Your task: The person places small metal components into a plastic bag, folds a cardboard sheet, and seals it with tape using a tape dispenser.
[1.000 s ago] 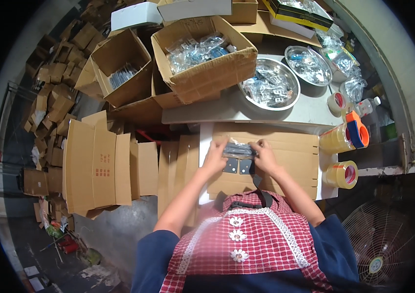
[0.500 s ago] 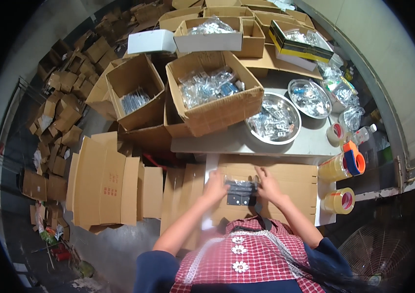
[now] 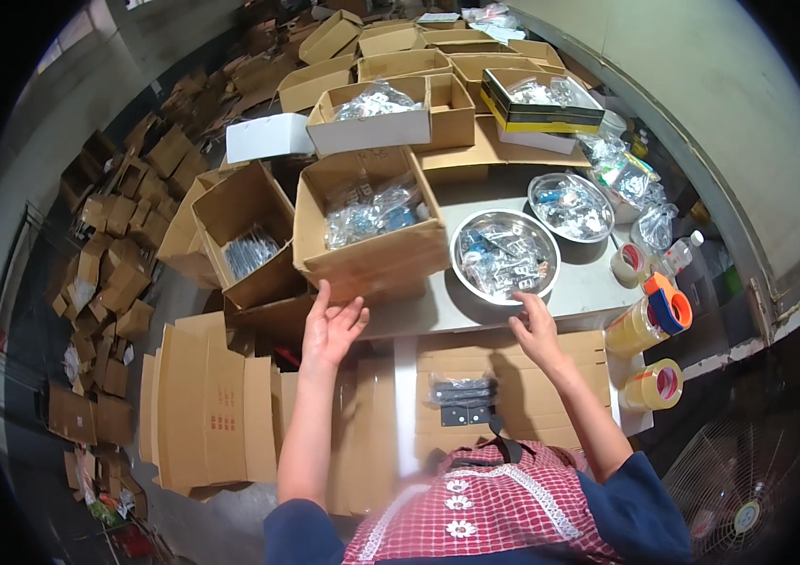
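From my remote feed: bagged black strip-shaped parts in clear plastic (image 3: pixel 463 389) lie on a flat brown cardboard sheet (image 3: pixel 447 353), in front of the torso and clear of both hands. Long axis runs left-right, nearly square to the forearms. Flat black plates with small pale dots (image 3: pixel 456 415) sit along their near side.

Left hand (image 3: pixel 331 337): palm up, fingers spread and slightly bent, nothing in them. It's at the bottom edge of an open brown cardboard box (image 3: pixel 371 268) full of clear bags; can't tell if it touches. Box mouth tips toward me.

Right hand (image 3: pixel 538 336): fingers parted, loosely curled, empty as far as I see. Tips are at the near rim of a round shiny steel bowl (image 3: pixel 556 266) of bagged metal parts; contact unclear.

Bowl stands on a smooth pale grey desk (image 3: pixel 583 278), the sheet on its near side. More open cartons crowd the far end. Right edge: glossy yellowish tape rolls (image 3: pixel 652 386). Room: heaped cartons (image 3: pixel 108 282) at left, plain pale wall (image 3: pixel 748 141) and round wire-caged fan (image 3: pixel 729 490) at right. Wearer's apron (image 3: pixel 503 499) is red check cloth, white lace trim.
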The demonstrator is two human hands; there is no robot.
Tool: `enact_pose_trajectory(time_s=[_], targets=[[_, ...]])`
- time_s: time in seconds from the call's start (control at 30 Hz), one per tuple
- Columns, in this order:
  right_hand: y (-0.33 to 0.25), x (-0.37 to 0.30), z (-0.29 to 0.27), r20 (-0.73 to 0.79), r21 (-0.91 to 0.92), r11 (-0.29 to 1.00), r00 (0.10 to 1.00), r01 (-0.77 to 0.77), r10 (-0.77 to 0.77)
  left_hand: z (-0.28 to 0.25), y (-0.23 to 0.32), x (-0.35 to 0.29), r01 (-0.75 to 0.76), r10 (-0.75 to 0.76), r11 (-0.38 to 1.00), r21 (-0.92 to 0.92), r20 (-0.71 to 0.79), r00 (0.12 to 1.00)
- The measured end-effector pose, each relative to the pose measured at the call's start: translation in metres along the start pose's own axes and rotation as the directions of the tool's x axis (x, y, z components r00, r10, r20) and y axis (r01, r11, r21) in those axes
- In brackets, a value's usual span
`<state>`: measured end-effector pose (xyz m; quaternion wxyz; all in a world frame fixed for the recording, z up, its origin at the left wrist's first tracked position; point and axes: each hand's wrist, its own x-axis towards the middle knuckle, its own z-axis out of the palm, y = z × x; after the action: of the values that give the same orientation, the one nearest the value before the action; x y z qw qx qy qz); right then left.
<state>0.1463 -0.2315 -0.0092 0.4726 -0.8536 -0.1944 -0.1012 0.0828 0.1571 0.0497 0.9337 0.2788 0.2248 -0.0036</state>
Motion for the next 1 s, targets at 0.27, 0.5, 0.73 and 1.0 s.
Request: enact_pose_trajectory(time_s=[0.27, 0.5, 0.73, 1.0], targets=[[0.028, 0.015, -0.006, -0.07, -0.041, 0.993, 0.992, -0.112, 0.109, 0.003, 0.006, -0.022, 0.019, 0.016, 0.929, 0.37, -0.091, 0.996], [0.08, 0.055, -0.007, -0.004, 0.248, 0.708, 0.73, -0.662, 0.684, -0.034, -0.041, -0.014, 0.078, -0.037, 0.946, 0.315, -0.134, 0.99], [0.082, 0.035, -0.005, -0.144, 0.373, 0.718, 0.728, -0.587, 0.67, -0.015, -0.152, -0.025, 0.351, -0.285, 0.815, 0.461, -0.209, 0.936], [0.033, 0.024, -0.013, -0.163, -0.525, 0.821, 0.973, -0.226, 0.163, -0.02, -0.211, -0.04, 0.326, -0.308, 0.754, 0.57, -0.131, 0.942]])
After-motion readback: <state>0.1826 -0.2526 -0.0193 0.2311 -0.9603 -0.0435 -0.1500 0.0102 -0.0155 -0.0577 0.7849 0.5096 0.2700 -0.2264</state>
